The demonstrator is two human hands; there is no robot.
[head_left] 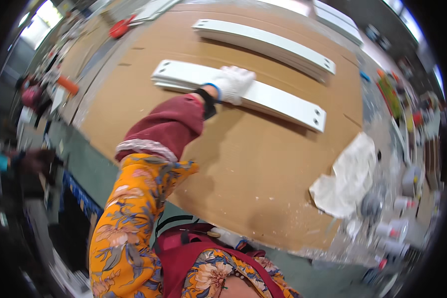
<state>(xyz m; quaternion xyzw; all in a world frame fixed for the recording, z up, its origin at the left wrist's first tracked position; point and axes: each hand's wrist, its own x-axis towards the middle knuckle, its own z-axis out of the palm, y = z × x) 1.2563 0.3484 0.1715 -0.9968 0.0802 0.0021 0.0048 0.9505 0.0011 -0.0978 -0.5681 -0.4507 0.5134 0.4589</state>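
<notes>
In a white knit glove, my left hand (pixel 233 84) is closed over the middle of a stack of long white boards (pixel 283 103). The fingers lie over its far edge, and the thumb side is at the near edge. Two dark holes show near each end of the top board. How many boards the grip takes in is hidden. Beyond it lies a second stack of similar white boards (pixel 263 42), apart from the first and roughly parallel. No right hand can be made out.
Brown cardboard (pixel 263 184) covers the table under both stacks. A crumpled white cloth (pixel 350 174) lies at the right, near several bottles and cups (pixel 392 228). A red scoop-like thing (pixel 119 29) sits at the far left. More white panels (pixel 337 21) are at the far right.
</notes>
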